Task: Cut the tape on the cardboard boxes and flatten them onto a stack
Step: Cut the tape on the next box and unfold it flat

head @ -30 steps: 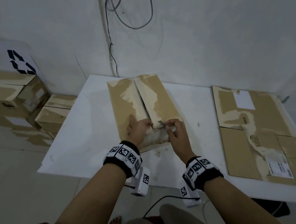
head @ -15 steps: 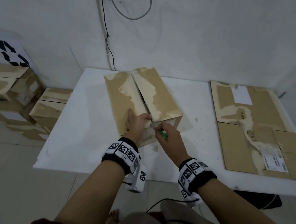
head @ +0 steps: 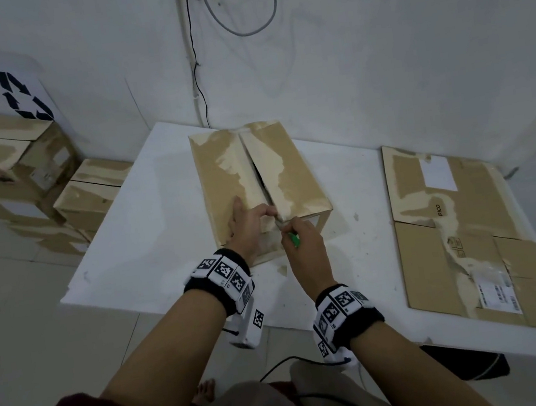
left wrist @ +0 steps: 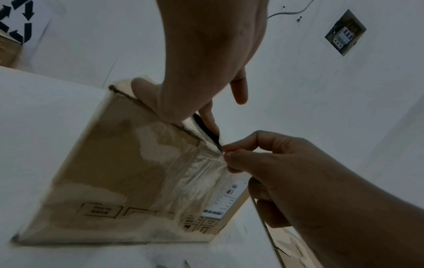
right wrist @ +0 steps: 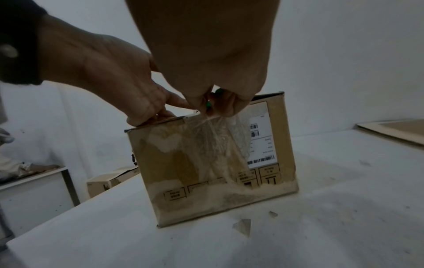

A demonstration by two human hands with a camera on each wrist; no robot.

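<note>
Right hand (head: 304, 245) lowered to box (head: 256, 177) edge, clear tape (right wrist: 213, 145) wrinkled, top seam split

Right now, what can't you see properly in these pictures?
- Green-handled cutter: right hand covers most of it; blade unclear in every view.
- Inside the cardboard box: flaps nearly closed.
- Shipping label print: too small, blurred.
- Flattened cardboard: cut off, right wrist view.

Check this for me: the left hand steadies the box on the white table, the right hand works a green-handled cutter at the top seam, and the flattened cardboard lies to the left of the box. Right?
One slip: the flattened cardboard lies to the right of the box, as the head view shows. The left hand steadying, the right hand with the green-handled cutter and the white table are as you said.
</note>
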